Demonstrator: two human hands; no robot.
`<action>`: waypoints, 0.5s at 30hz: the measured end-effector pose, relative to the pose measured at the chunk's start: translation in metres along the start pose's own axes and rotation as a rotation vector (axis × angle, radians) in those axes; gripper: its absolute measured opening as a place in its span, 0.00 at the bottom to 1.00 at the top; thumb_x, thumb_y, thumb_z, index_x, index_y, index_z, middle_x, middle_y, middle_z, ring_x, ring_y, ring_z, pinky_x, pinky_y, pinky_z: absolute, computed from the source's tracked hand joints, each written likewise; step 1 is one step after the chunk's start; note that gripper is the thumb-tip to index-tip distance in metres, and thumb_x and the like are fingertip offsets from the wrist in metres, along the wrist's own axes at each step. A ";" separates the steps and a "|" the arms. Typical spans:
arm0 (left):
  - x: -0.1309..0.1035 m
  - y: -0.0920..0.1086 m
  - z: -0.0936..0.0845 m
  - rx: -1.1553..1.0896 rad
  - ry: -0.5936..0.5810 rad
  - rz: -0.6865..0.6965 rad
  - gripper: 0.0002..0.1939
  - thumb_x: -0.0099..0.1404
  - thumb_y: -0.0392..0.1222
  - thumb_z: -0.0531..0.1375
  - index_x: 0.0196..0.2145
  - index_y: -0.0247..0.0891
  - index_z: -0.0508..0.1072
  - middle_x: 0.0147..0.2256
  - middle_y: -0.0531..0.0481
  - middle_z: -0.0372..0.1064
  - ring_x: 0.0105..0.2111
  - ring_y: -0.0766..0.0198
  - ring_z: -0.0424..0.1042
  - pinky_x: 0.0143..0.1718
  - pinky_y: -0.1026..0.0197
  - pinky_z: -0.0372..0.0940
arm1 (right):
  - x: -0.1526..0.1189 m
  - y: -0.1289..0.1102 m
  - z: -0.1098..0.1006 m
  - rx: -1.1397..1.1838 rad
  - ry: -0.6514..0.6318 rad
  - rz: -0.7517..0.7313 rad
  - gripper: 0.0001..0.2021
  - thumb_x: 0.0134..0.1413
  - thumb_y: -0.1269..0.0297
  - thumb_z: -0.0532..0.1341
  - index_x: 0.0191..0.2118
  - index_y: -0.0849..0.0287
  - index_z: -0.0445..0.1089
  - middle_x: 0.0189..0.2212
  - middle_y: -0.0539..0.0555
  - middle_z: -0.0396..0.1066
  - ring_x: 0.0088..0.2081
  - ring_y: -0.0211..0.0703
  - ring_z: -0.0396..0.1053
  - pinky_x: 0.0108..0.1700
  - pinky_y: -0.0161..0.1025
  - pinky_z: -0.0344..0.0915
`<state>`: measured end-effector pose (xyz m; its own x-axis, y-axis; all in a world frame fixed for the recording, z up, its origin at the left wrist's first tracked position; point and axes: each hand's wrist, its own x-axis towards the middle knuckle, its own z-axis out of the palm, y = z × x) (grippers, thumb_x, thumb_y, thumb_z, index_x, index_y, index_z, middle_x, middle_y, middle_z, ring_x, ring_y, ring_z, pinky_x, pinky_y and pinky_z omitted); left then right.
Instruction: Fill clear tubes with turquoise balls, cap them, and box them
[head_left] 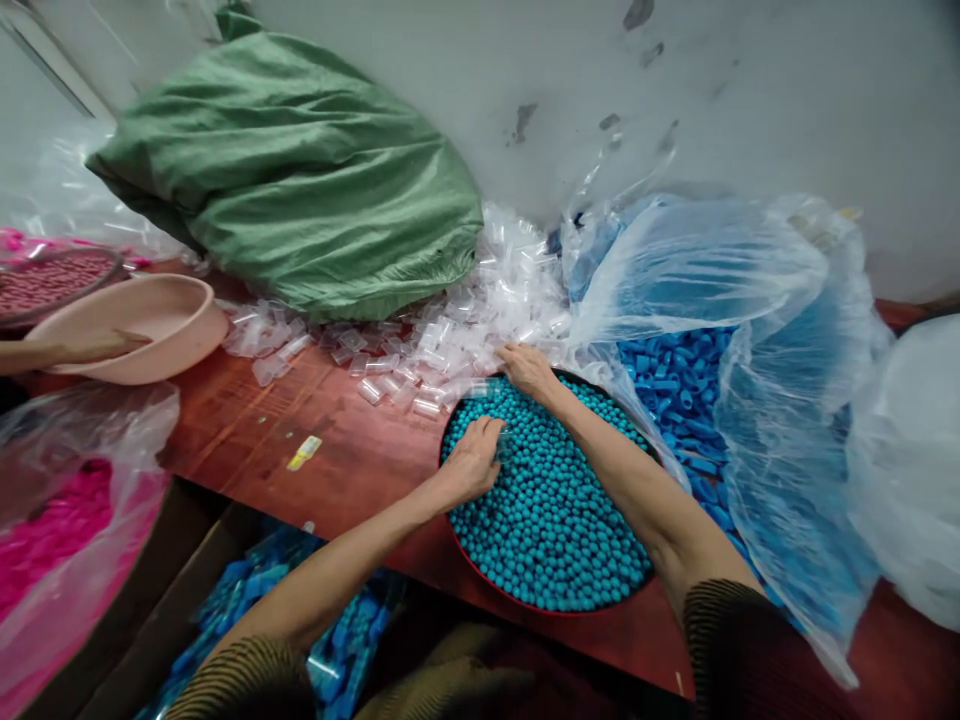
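Note:
A round tray [480, 585] full of small teal balls [555, 520] sits on the red-brown table. Over its left side, my left hand [472, 462] has its fingers curled around a small clear plastic container [502, 436], mostly hidden by the hand. My right hand [529, 374] reaches across the tray's far rim to the edge of a heap of clear plastic containers [465, 345]. Its fingers are partly stretched out and touch or nearly touch the heap; no held piece can be made out.
A large green sack [300, 180] leans on the wall. Right of the tray, a plastic bag [795, 400] holds blue pieces [679, 385]. At left, another person's hand [109, 345] is in a pink basin [172, 330]. Pink pieces [60, 525] and a box with blue items [255, 580] lie below the table edge.

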<state>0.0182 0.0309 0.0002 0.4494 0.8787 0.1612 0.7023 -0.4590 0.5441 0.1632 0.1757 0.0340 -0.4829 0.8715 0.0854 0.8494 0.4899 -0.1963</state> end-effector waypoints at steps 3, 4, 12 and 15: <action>-0.003 0.001 -0.001 0.005 -0.006 0.015 0.25 0.54 0.29 0.54 0.51 0.33 0.60 0.47 0.39 0.62 0.50 0.51 0.62 0.51 0.47 0.62 | -0.006 0.009 -0.004 0.044 0.081 0.028 0.16 0.61 0.66 0.47 0.48 0.62 0.68 0.45 0.64 0.70 0.49 0.52 0.65 0.52 0.47 0.58; -0.003 0.002 -0.002 -0.018 0.007 0.014 0.24 0.54 0.30 0.54 0.50 0.34 0.60 0.45 0.40 0.63 0.49 0.52 0.63 0.50 0.47 0.62 | -0.013 0.014 -0.006 0.119 0.134 0.038 0.16 0.61 0.66 0.48 0.48 0.62 0.68 0.46 0.63 0.70 0.50 0.52 0.65 0.53 0.47 0.58; 0.011 0.022 -0.014 -0.210 0.084 -0.016 0.23 0.56 0.36 0.56 0.50 0.36 0.59 0.59 0.36 0.50 0.63 0.49 0.47 0.61 0.42 0.51 | -0.098 0.024 -0.009 1.284 0.141 0.301 0.15 0.46 0.53 0.62 0.37 0.57 0.66 0.30 0.49 0.72 0.30 0.40 0.72 0.34 0.43 0.72; 0.021 0.032 -0.015 -0.249 -0.012 -0.025 0.25 0.54 0.35 0.57 0.50 0.35 0.59 0.58 0.34 0.52 0.63 0.46 0.48 0.59 0.42 0.53 | -0.119 0.011 -0.006 1.401 0.122 0.353 0.16 0.42 0.54 0.64 0.36 0.57 0.66 0.31 0.49 0.72 0.31 0.39 0.72 0.32 0.41 0.72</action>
<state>0.0420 0.0370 0.0333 0.4409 0.8872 0.1360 0.5563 -0.3890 0.7343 0.2315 0.0778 0.0275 -0.2153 0.9713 -0.1013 -0.0183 -0.1077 -0.9940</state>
